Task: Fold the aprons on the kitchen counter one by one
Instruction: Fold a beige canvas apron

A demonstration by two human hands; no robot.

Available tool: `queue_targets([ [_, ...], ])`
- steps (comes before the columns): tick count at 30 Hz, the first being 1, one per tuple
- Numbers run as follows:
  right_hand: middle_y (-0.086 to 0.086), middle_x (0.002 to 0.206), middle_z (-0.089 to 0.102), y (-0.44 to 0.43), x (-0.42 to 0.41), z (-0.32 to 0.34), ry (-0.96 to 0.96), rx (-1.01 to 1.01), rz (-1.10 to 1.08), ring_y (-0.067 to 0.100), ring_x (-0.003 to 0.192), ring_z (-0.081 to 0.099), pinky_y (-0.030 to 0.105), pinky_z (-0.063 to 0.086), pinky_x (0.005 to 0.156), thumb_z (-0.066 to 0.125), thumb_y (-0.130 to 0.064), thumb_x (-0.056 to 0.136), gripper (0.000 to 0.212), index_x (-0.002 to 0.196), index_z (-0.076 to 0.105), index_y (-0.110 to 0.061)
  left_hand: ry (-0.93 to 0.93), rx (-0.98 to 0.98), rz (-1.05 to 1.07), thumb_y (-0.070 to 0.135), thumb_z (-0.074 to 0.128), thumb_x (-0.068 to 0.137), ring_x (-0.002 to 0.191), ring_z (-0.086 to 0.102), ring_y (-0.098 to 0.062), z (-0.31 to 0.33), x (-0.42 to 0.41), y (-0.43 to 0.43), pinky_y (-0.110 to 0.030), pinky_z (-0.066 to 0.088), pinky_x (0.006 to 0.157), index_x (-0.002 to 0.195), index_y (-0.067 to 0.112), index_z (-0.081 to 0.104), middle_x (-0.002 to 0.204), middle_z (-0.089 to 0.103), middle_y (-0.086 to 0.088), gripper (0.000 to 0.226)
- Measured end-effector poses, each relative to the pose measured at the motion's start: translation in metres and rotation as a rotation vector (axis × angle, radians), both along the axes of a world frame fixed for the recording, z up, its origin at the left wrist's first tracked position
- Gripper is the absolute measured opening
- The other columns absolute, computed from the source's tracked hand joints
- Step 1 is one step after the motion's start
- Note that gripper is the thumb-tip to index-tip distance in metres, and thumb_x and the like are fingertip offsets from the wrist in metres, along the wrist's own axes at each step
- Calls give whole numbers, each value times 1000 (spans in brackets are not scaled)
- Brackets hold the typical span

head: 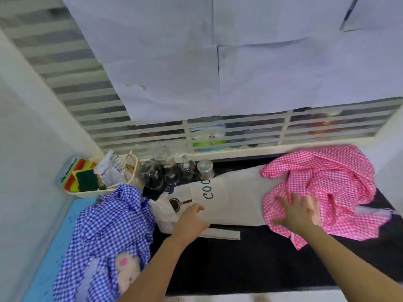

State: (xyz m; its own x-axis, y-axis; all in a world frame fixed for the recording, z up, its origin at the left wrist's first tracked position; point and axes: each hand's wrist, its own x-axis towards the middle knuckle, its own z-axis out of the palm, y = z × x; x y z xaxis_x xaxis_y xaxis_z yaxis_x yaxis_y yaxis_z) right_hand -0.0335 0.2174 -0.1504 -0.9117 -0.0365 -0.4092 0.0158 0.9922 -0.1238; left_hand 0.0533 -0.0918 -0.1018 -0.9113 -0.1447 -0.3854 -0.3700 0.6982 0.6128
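Left hand (190,221): fingers curled over the near left edge of the cream cloth apron with black lettering (235,199), grasping it. Right hand (299,212): released, fingers spread flat on the crumpled pink checked apron (322,182), which overlaps the cream apron's right end. Both lie on the black counter (239,262). Blue checked apron (113,225) heaped at left. Clear glass jars (165,168) behind.

Soft daylight thru window (218,131) — motion blur on right hand (298,212), fisheye warp @ edges
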Motion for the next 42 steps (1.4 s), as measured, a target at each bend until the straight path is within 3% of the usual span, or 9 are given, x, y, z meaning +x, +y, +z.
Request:
queue_targets([
  [7,12,160,-2,41,0,-28,-33,51,115,48,142,-5,61,4,112,48,-70,82,81,149,10,-45,-139,-387,-229,47,59,89,148,-2,-29,-70,-20,60,-49,6,119,153,31,5,161,-4,-5,85],
  [13,13,101,67,60,-11,-49,141,-99,209,40,91,66,48,22,102,89,-32,39,52,87,70,-25,-30,-360,-356,45,57,91,148,-5,-25,-86,-59,122,-46,0,118,152,35,6,161,-5,-2,81],
  [17,0,101,52,88,-21,-33,107,-409,96,22,98,50,23,38,79,62,-8,77,22,98,61,-10,-46,-394,-308,15,45,98,147,-10,-31,-95,-74,160,-54,-2,116,152,35,11,161,-7,-2,67],
  [22,-15,78,44,137,-34,-32,111,-465,-195,0,64,40,11,34,60,51,2,86,37,84,44,-34,2,-206,-168,-1,38,95,147,12,-29,-91,-78,160,-48,10,118,144,27,41,157,23,1,56],
  [25,-19,78,42,150,-41,-27,167,-363,-222,-2,66,40,15,35,64,51,-1,92,43,78,42,-41,78,-24,-57,-1,50,89,109,62,-26,-62,-90,140,-30,47,93,106,15,73,114,70,-5,33],
  [31,14,121,56,149,-51,-8,89,-232,-122,30,108,54,36,42,92,52,3,85,36,121,53,-1,-386,-165,-277,30,59,74,67,48,-19,45,-127,87,-30,37,66,72,12,61,71,55,-3,18],
  [35,11,134,45,94,-36,64,425,-514,-13,27,125,43,29,36,102,53,-10,91,39,130,50,-5,-320,-294,-198,30,61,83,67,49,-20,89,-129,102,-29,35,59,79,7,60,71,53,-5,23],
  [38,-16,137,28,41,-6,134,166,-932,59,2,128,28,15,25,103,65,-45,85,73,146,30,-23,-204,-311,-168,37,59,88,67,52,-17,105,-127,125,-29,38,60,81,8,60,73,56,-4,30],
  [42,1,142,40,5,14,145,212,-634,277,20,125,45,30,40,100,59,-14,87,66,146,31,-18,-69,-22,-307,52,65,84,68,57,-13,130,-101,138,-26,40,63,82,11,67,78,66,-5,41],
])
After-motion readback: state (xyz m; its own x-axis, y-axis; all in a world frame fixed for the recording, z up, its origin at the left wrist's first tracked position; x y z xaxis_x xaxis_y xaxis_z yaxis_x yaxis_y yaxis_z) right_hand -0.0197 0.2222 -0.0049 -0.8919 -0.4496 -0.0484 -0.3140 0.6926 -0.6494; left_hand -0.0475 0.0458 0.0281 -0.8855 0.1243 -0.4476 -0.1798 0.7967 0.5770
